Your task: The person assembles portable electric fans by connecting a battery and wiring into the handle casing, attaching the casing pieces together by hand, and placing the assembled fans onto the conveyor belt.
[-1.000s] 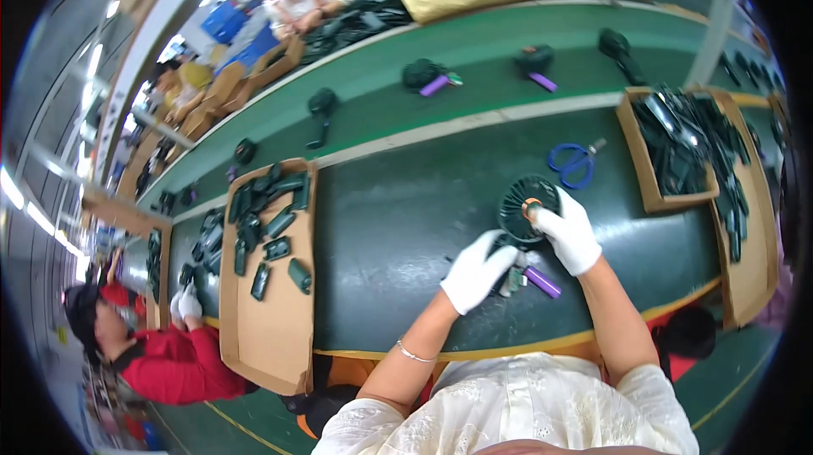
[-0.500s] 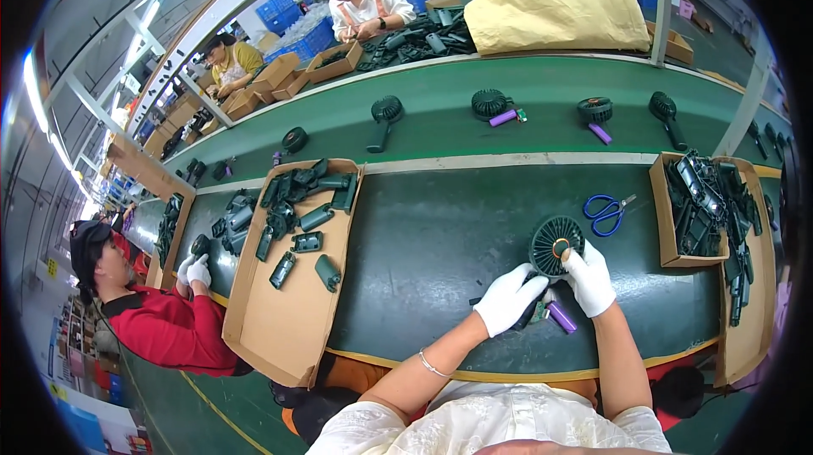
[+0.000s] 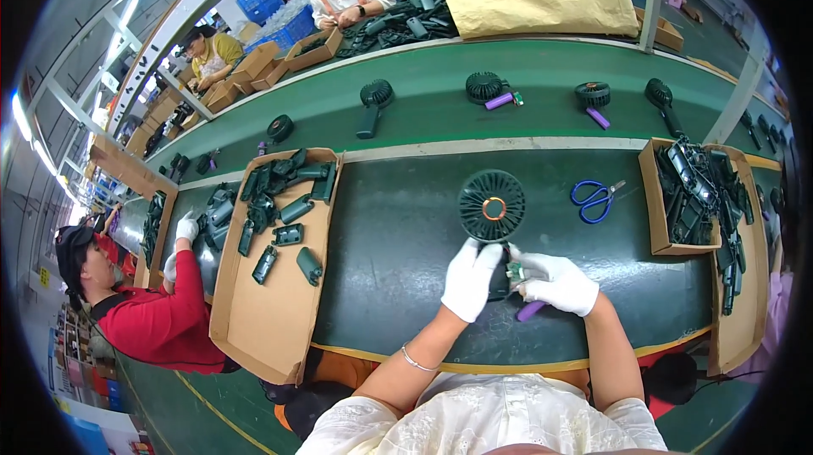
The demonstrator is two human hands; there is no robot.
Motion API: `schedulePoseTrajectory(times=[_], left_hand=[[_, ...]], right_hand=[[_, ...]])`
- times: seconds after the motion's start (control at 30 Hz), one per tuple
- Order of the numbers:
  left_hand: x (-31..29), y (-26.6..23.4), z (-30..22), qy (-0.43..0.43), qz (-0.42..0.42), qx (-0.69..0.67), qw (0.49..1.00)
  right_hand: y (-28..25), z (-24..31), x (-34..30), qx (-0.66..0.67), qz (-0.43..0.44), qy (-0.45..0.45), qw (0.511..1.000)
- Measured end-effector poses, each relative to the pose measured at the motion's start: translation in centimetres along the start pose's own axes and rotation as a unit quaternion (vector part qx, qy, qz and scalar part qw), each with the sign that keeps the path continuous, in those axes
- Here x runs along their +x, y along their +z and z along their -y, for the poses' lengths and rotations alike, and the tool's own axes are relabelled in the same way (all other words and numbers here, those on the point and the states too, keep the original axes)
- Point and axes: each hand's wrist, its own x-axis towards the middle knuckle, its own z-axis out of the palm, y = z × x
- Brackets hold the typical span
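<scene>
My left hand (image 3: 471, 279), in a white glove, is closed round the handle of a dark green handheld fan (image 3: 492, 179). The fan's round grille faces up and points away from me, with an orange ring at its centre. Close by on the right, my gloved right hand (image 3: 561, 282) pinches a small green circuit board (image 3: 514, 272) beside the handle. A purple cylindrical battery (image 3: 531, 311) shows just below the right fingers. Whether board and battery are joined is hidden by the glove.
Blue-handled scissors (image 3: 596, 201) lie right of the fan. A cardboard tray (image 3: 264, 319) of dark casings stands left, and a box (image 3: 688, 248) of parts right. Beyond, fans and batteries sit on a green belt (image 3: 432, 120). A person in red (image 3: 157, 319) works at the left.
The fan has moved left and swung round, so its head points away from me. My right hand has left the grille and now grips the circuit board. The person in red has reached forward.
</scene>
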Motion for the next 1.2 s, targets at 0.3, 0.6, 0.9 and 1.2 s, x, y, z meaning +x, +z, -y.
schedulePoseTrajectory(times=[0.3,0.6,0.9,1.2], left_hand=[[-0.3,-0.3,-0.6,-0.001,0.028,-0.116,0.993],[0.2,-0.3,-0.4,-0.038,-0.028,-0.277,0.960],[0.9,-0.8,1.3,-0.054,-0.001,-0.308,0.950],[-0.4,0.2,-0.1,0.134,-0.022,-0.050,0.990]], right_hand=[[0.0,1.5,-0.2,0.053,0.025,0.048,0.997],[-0.6,-0.4,-0.1,0.101,0.043,-0.001,0.994],[-0.5,-0.1,0.1,0.232,-0.013,-0.021,0.972],[-0.6,-1.4,1.2,0.259,-0.053,-0.033,0.964]])
